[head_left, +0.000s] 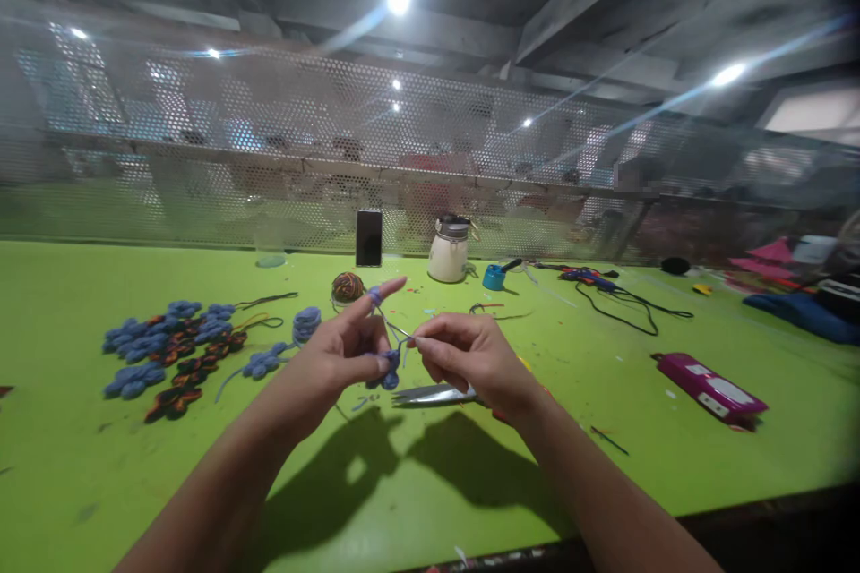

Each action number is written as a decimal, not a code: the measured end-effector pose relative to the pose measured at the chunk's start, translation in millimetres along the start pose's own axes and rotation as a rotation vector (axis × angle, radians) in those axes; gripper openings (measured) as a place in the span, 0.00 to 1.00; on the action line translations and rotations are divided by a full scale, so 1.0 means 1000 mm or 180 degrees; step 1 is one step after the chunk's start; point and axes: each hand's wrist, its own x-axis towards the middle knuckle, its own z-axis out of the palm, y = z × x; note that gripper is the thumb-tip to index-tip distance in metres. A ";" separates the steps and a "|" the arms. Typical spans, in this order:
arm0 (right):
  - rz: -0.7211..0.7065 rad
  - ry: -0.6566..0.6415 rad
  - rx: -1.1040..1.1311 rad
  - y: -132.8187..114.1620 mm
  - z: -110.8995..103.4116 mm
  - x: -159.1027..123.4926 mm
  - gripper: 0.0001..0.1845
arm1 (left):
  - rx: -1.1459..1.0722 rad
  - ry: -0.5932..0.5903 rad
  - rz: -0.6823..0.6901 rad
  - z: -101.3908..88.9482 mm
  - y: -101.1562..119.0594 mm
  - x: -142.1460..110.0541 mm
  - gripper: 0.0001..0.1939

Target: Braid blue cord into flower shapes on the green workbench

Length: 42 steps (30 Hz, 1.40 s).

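Note:
My left hand pinches a small piece of blue crochet between thumb and fingers. Blue yarn is wound round its raised index finger and runs down to the piece. My right hand is closed on a thin crochet hook, whose tip is at the yarn beside the crochet. Below the hands lie scissors, their handles partly hidden by my right hand. A blue yarn ball sits left of my left hand, and a dark multicoloured yarn ball lies behind it.
Blue crocheted flowers and dark orange-black ones lie at left on the green table. At the back stand a phone, a white jar and a teal pot. A magenta box-shaped device and a corded tool are at right.

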 end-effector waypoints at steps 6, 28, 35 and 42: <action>0.0486 0.0031 0.0163 0.007 0.000 0.006 0.11 | 0.0858 0.0050 0.0141 0.004 0.001 0.001 0.42; -0.0664 0.0083 0.0025 0.003 0.000 -0.005 0.04 | -0.1458 0.0432 -0.0168 -0.004 0.002 0.002 0.25; -0.0150 0.0327 0.0591 0.016 -0.004 0.006 0.08 | -0.0830 0.0261 -0.0234 -0.002 -0.006 0.006 0.24; -0.0021 0.0360 0.0625 0.016 -0.004 0.009 0.10 | -0.0634 0.0150 -0.0164 -0.001 -0.010 0.006 0.31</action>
